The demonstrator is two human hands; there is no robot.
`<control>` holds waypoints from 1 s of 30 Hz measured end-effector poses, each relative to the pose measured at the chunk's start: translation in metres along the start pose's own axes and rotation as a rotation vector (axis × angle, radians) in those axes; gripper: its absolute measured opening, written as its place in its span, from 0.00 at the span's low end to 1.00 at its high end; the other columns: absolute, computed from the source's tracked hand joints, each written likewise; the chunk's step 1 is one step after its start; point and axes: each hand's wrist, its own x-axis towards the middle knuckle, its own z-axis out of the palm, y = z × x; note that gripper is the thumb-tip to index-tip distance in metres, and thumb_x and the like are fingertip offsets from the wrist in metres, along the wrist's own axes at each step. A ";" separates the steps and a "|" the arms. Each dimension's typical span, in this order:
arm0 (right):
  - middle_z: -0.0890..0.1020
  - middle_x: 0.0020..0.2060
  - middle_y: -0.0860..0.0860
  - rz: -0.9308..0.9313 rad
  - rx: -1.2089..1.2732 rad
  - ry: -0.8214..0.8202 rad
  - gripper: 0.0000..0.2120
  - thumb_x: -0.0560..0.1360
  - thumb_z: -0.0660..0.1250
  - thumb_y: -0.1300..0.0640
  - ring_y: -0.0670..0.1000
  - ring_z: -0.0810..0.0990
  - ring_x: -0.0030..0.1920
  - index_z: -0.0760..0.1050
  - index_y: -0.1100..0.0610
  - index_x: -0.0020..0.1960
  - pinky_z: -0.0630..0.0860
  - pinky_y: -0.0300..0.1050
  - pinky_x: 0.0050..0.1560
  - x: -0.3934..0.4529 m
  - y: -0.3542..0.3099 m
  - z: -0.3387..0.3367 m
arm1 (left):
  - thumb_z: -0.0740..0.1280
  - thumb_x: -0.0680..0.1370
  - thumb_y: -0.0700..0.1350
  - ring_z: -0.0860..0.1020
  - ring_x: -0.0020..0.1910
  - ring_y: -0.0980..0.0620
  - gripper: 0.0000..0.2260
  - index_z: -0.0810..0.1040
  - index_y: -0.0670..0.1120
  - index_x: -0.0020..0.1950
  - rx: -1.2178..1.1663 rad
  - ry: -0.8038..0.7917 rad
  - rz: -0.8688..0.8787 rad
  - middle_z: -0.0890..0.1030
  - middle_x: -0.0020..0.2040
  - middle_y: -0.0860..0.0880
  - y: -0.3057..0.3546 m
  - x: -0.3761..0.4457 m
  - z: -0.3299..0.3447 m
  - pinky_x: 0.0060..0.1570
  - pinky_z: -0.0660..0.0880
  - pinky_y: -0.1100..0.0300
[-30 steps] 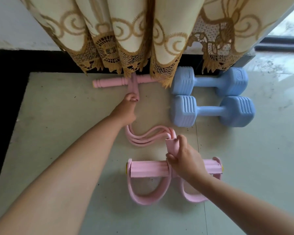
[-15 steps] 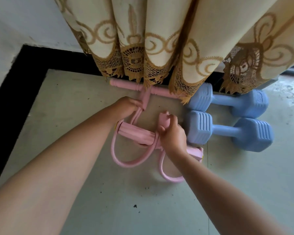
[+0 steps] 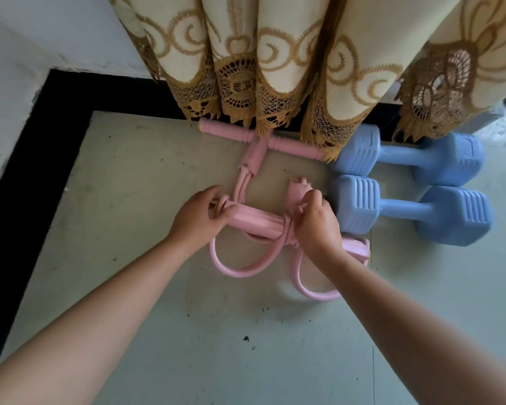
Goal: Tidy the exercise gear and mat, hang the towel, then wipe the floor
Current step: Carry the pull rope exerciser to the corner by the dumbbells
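Head view, looking down at a pale tiled floor point(image 3: 158, 176) edged by a black border point(image 3: 35, 147) along a white wall point(image 3: 41, 30). A pink pedal resistance band point(image 3: 257, 223) lies on the floor near the middle of the frame. Its straight handle bar point(image 3: 231, 133) rests at the foot of a cream curtain point(image 3: 275, 54) with brown lace trim, partly under the hem. From the bar's centre, pink tubes point(image 3: 243, 182) run toward the viewer to the foot bar point(image 3: 254, 222), from which two foot loops point(image 3: 234, 267) curve out flat on the floor.

The left hand point(image 3: 199, 217) grips the left end of the foot bar, fingers curled over it. The right hand point(image 3: 316, 226) is clamped on the middle of the foot bar, where the tube connector point(image 3: 298, 191) sticks up just beyond its knuckles. The hands sit apart, with a stretch of the foot bar showing between them.

Two blue dumbbells lie side by side to the right of the band. The near dumbbell point(image 3: 412, 211) lies just beside the right hand; whether they touch cannot be told. The far dumbbell point(image 3: 409, 156) lies against the curtain hem, one end close to the handle bar's right tip. Dark specks point(image 3: 246, 338) dot the floor between the forearms.
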 end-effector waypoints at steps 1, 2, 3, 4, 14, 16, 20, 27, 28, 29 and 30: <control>0.75 0.54 0.66 0.007 0.027 0.020 0.11 0.79 0.56 0.62 0.65 0.74 0.53 0.67 0.69 0.57 0.69 0.54 0.48 0.004 0.001 -0.005 | 0.67 0.76 0.49 0.75 0.62 0.44 0.23 0.70 0.42 0.69 -0.031 -0.022 0.022 0.76 0.64 0.44 0.002 0.000 0.001 0.59 0.70 0.58; 0.75 0.54 0.66 0.006 0.038 0.033 0.10 0.79 0.56 0.62 0.64 0.74 0.53 0.67 0.69 0.55 0.68 0.53 0.47 0.005 0.001 -0.010 | 0.68 0.75 0.50 0.77 0.58 0.44 0.22 0.73 0.41 0.65 -0.057 -0.036 0.048 0.79 0.60 0.43 0.004 0.000 0.003 0.55 0.71 0.58; 0.74 0.54 0.66 -0.003 0.020 0.032 0.10 0.79 0.56 0.62 0.64 0.73 0.52 0.67 0.69 0.55 0.66 0.52 0.46 0.003 0.001 -0.012 | 0.68 0.73 0.51 0.78 0.55 0.44 0.22 0.75 0.40 0.62 -0.070 -0.047 0.062 0.80 0.56 0.42 0.005 -0.003 0.006 0.52 0.72 0.58; 0.74 0.54 0.66 -0.016 -0.008 0.025 0.10 0.79 0.56 0.62 0.64 0.73 0.52 0.67 0.69 0.55 0.66 0.51 0.46 -0.001 0.003 -0.014 | 0.69 0.72 0.50 0.79 0.53 0.43 0.20 0.76 0.39 0.60 -0.080 -0.058 0.054 0.81 0.53 0.42 0.007 -0.008 0.008 0.51 0.72 0.57; 0.70 0.59 0.58 -0.158 -0.475 -0.160 0.13 0.77 0.56 0.62 0.59 0.69 0.58 0.71 0.63 0.60 0.68 0.49 0.54 -0.057 0.011 -0.001 | 0.65 0.78 0.46 0.73 0.63 0.47 0.22 0.67 0.42 0.70 -0.076 -0.135 -0.088 0.74 0.65 0.45 -0.003 -0.053 0.029 0.55 0.67 0.62; 0.71 0.57 0.59 -0.208 -0.471 -0.129 0.12 0.77 0.57 0.62 0.60 0.70 0.57 0.72 0.63 0.59 0.68 0.50 0.53 -0.055 0.010 -0.003 | 0.64 0.78 0.48 0.71 0.66 0.47 0.24 0.64 0.43 0.72 -0.053 -0.143 -0.061 0.72 0.68 0.46 -0.010 -0.053 0.023 0.61 0.67 0.60; 0.76 0.51 0.65 -0.281 -0.371 -0.049 0.10 0.71 0.64 0.67 0.65 0.74 0.52 0.77 0.68 0.51 0.70 0.55 0.48 -0.056 0.013 -0.008 | 0.60 0.80 0.49 0.67 0.70 0.47 0.24 0.61 0.42 0.74 0.016 -0.062 -0.028 0.67 0.72 0.44 -0.011 -0.058 0.017 0.67 0.65 0.56; 0.61 0.73 0.55 -0.429 -0.583 -0.252 0.22 0.80 0.54 0.53 0.56 0.53 0.75 0.61 0.58 0.73 0.52 0.49 0.73 -0.057 -0.002 -0.025 | 0.56 0.81 0.46 0.54 0.77 0.45 0.21 0.61 0.45 0.75 0.615 -0.006 0.088 0.57 0.77 0.45 -0.001 -0.067 -0.013 0.74 0.51 0.51; 0.58 0.75 0.56 -0.433 -0.591 -0.267 0.24 0.80 0.53 0.52 0.57 0.50 0.76 0.57 0.57 0.74 0.49 0.51 0.75 -0.058 -0.012 -0.029 | 0.54 0.82 0.47 0.49 0.77 0.45 0.22 0.59 0.46 0.76 0.676 -0.028 0.073 0.54 0.78 0.46 0.005 -0.071 -0.020 0.75 0.48 0.50; 0.55 0.76 0.56 -0.421 -0.601 -0.299 0.26 0.80 0.52 0.51 0.57 0.47 0.77 0.54 0.57 0.75 0.46 0.52 0.75 -0.063 -0.022 -0.033 | 0.53 0.82 0.48 0.47 0.78 0.46 0.22 0.57 0.48 0.76 0.715 -0.044 0.056 0.51 0.78 0.48 0.012 -0.078 -0.029 0.75 0.45 0.49; 0.53 0.76 0.56 -0.408 -0.618 -0.337 0.27 0.80 0.52 0.50 0.57 0.45 0.77 0.50 0.56 0.76 0.44 0.53 0.76 -0.070 -0.033 -0.038 | 0.53 0.82 0.48 0.45 0.78 0.46 0.22 0.57 0.49 0.76 0.728 -0.052 0.040 0.50 0.78 0.48 0.020 -0.087 -0.038 0.75 0.44 0.49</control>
